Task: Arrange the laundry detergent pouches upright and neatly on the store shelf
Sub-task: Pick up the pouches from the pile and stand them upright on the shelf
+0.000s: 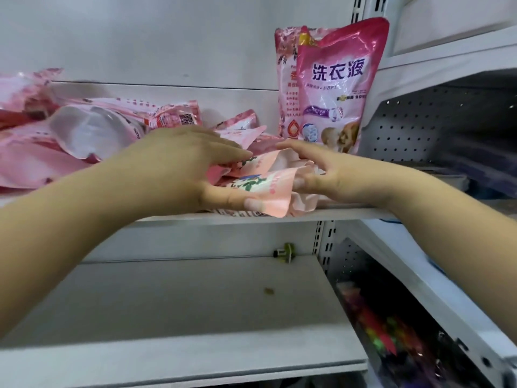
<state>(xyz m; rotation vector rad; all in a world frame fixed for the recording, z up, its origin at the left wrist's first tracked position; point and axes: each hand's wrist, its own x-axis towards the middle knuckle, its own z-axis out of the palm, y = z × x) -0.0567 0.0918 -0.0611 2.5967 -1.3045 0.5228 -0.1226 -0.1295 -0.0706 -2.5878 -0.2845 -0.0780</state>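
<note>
Two pink detergent pouches stand upright at the right end of the white shelf: a front one with blue characters and a second just behind it. Several more pink pouches lie flat in a loose pile on the left. Between my hands lies a light pink pouch near the shelf's front edge. My left hand grips its left side, thumb under and fingers on top. My right hand pinches its right end with thumb and curled fingers.
Below is a bare white shelf with a small green clip at its back. A perforated divider bounds the right side. Dark packaged goods sit in the neighbouring bay at lower right.
</note>
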